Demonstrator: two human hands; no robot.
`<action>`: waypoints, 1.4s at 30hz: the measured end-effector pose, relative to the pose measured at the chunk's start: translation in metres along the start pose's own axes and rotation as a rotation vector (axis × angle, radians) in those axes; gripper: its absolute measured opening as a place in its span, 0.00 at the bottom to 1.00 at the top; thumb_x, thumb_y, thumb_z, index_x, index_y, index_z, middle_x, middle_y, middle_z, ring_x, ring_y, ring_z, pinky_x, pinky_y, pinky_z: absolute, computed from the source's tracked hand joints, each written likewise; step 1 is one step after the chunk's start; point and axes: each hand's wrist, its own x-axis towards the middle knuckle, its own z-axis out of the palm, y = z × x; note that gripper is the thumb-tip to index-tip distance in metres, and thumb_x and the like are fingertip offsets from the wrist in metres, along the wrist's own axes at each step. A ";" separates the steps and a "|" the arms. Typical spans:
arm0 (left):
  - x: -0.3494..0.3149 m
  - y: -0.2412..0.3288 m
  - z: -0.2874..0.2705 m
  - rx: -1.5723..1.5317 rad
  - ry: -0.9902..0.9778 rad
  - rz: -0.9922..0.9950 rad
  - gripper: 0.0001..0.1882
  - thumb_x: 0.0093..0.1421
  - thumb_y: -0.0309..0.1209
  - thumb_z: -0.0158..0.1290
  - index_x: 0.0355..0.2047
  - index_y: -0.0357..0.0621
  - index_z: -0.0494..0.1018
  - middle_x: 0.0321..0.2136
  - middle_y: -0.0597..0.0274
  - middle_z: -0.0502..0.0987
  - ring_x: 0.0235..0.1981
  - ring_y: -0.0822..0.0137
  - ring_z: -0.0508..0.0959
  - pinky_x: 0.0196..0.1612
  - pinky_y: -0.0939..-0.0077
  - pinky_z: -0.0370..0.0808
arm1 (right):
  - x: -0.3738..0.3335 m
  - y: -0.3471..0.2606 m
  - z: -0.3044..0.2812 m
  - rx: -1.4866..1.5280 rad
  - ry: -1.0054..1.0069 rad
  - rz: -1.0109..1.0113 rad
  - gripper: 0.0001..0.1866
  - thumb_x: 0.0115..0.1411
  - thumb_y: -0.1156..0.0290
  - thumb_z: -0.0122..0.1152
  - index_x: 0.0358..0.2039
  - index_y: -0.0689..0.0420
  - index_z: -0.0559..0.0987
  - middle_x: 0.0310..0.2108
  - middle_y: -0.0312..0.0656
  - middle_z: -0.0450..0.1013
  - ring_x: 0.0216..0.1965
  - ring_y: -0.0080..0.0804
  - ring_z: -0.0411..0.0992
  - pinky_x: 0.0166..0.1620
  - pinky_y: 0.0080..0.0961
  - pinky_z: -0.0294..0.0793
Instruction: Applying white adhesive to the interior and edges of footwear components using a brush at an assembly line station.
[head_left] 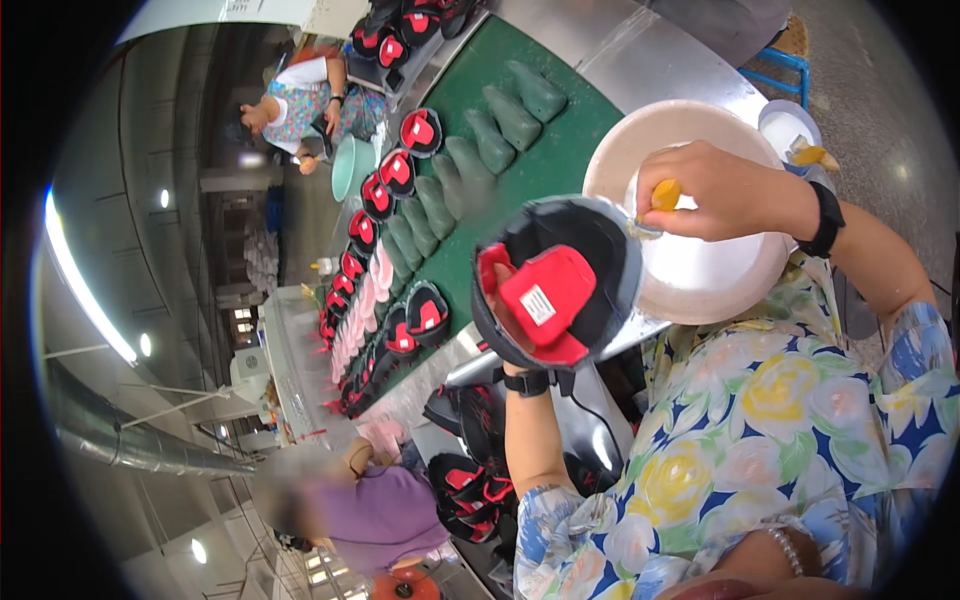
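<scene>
My left hand (503, 312) holds up a black shoe upper (618, 275) with a red lining and a white label, its opening facing me. Most of that hand is hidden behind and inside the upper. My right hand (705, 190) is closed round a yellow-handled brush (666, 195) above a large pale basin (612, 160) of white liquid. The brush's bristles are at the grey rim of the upper; whether they touch it is hard to tell.
A green conveyor belt (560, 135) carries grey-green shoe lasts (490, 140), pink lasts (378, 278) and several uppers (420, 132). More uppers (462, 480) lie by my left arm. A small white tub (775, 120) with another brush stands right. Two co-workers (375, 510) (300, 105) are along the line.
</scene>
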 end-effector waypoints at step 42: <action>-0.183 0.071 -0.164 1.296 0.534 -1.043 0.33 0.49 0.39 0.62 0.57 0.49 0.73 0.60 0.36 0.64 0.61 0.39 0.63 0.62 0.50 0.66 | -0.003 0.038 0.039 0.052 -0.094 0.453 0.02 0.66 0.76 0.56 0.37 0.59 0.76 0.38 0.36 0.73 0.41 0.22 0.71 0.45 0.17 0.68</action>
